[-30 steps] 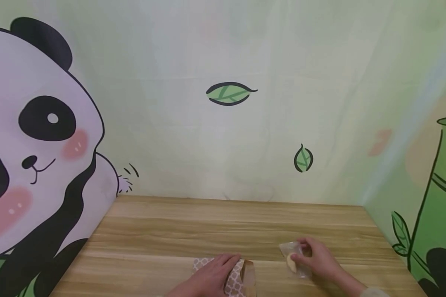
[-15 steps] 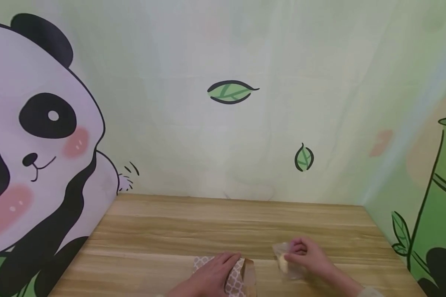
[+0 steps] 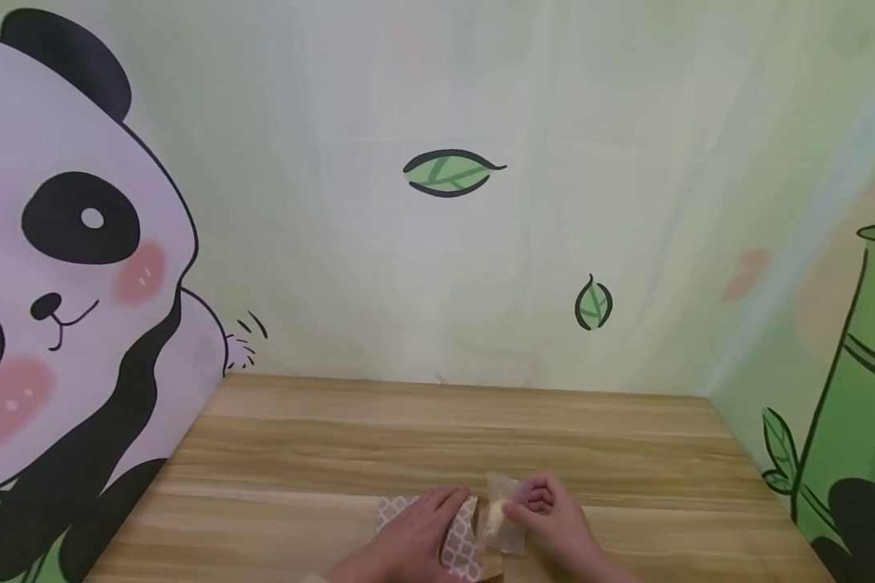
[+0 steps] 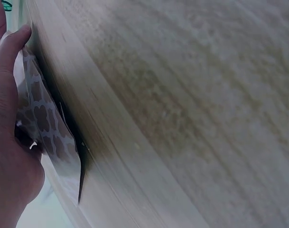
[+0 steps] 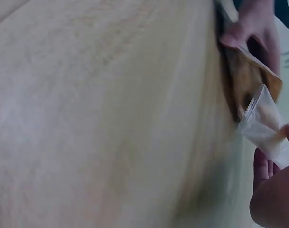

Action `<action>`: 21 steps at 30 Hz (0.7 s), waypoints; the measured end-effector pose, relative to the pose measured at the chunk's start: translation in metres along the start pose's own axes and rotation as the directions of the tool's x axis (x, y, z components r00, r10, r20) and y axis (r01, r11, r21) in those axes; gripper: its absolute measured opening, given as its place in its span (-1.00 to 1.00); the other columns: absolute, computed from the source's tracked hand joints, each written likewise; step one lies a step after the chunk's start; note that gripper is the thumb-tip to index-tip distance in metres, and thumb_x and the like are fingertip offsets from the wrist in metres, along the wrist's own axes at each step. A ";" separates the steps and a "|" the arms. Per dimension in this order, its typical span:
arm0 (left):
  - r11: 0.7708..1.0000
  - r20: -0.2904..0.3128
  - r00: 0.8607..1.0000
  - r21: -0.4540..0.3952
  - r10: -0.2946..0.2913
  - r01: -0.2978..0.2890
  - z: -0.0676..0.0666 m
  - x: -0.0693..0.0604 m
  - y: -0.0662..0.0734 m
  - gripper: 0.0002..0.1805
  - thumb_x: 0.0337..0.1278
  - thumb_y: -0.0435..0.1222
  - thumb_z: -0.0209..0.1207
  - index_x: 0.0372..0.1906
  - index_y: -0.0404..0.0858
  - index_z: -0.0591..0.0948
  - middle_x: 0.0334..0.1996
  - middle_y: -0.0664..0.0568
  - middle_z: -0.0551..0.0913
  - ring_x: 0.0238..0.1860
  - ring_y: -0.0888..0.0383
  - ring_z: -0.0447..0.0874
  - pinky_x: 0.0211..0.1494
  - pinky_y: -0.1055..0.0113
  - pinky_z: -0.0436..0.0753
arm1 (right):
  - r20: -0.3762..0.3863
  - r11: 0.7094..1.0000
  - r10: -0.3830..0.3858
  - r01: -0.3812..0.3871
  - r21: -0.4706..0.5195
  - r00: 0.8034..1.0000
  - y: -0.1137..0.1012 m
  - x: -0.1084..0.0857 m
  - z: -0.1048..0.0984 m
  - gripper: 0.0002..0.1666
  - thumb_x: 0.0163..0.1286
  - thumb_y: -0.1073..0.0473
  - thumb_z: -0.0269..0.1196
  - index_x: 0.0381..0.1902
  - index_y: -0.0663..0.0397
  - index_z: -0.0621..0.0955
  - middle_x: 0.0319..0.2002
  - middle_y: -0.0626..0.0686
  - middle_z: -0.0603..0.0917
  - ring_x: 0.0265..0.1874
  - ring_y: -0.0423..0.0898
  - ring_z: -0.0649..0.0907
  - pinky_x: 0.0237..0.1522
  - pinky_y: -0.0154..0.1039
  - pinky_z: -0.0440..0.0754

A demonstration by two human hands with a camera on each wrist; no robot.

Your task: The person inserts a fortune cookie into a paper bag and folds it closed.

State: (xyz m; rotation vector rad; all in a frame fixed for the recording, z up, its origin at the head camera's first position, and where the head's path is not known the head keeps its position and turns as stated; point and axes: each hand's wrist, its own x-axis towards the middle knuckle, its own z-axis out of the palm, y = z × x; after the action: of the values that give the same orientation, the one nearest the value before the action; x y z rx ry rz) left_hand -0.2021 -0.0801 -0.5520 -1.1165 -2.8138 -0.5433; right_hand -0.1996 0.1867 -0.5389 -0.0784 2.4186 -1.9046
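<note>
The left hand [image 3: 423, 528] gripped the patterned box [image 3: 463, 551], thumb and fingers on opposite sides, about midway between the side edges of the table [image 3: 299, 437] and well apart from its far edge. The right hand [image 3: 560, 518] pinched the clear packet [image 3: 509, 536] — a pale piece [image 5: 269, 115] inside — before the box's open end, facing the table's right edge; packet-to-box contact could not be determined.

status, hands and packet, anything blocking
Left hand holds brown-and-white patterned paper container. Right hand pinches clear rectangular plastic packet at container's open end. Nothing visible in the way.
</note>
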 end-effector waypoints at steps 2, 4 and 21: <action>1.000 -0.008 1.000 -0.007 0.003 -0.003 0.001 0.000 0.000 0.31 -0.09 0.42 0.47 0.61 -0.32 0.31 0.42 -0.10 0.51 0.40 -0.03 0.53 0.43 0.11 0.58 | -0.005 1.000 -0.009 0.009 -0.026 1.000 0.002 -0.001 0.006 -0.51 0.27 0.29 0.57 0.00 0.35 0.55 -0.22 0.06 0.71 -0.24 -0.16 0.70 -0.12 -0.37 0.71; 1.000 -0.011 1.000 -0.019 0.003 -0.003 0.002 -0.001 0.000 0.30 -0.08 0.43 0.45 0.62 -0.31 0.30 0.42 -0.10 0.51 0.40 -0.03 0.52 0.43 0.10 0.58 | 0.012 0.999 -0.021 0.021 -0.030 1.000 0.004 -0.002 0.008 -0.56 0.27 0.31 0.56 -0.04 0.36 0.57 -0.24 0.09 0.71 -0.26 -0.16 0.71 -0.12 -0.36 0.73; 0.999 -0.031 0.999 -0.037 -0.022 0.021 -0.004 -0.003 0.003 0.34 -0.16 0.40 0.51 0.60 -0.35 0.31 0.42 -0.13 0.50 0.41 -0.09 0.50 0.46 0.03 0.55 | 0.240 0.998 -0.014 -0.003 0.070 0.971 0.012 -0.003 -0.004 -0.70 0.41 0.42 0.40 -0.08 0.61 0.57 -0.36 0.13 0.77 -0.42 -0.20 0.74 -0.29 -0.24 0.82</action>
State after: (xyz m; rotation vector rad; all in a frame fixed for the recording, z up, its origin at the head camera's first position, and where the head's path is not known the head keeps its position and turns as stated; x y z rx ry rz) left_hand -0.1979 -0.0809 -0.5482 -1.0756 -2.8026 -0.6111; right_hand -0.1966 0.1940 -0.5494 -0.2940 2.1948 -1.8587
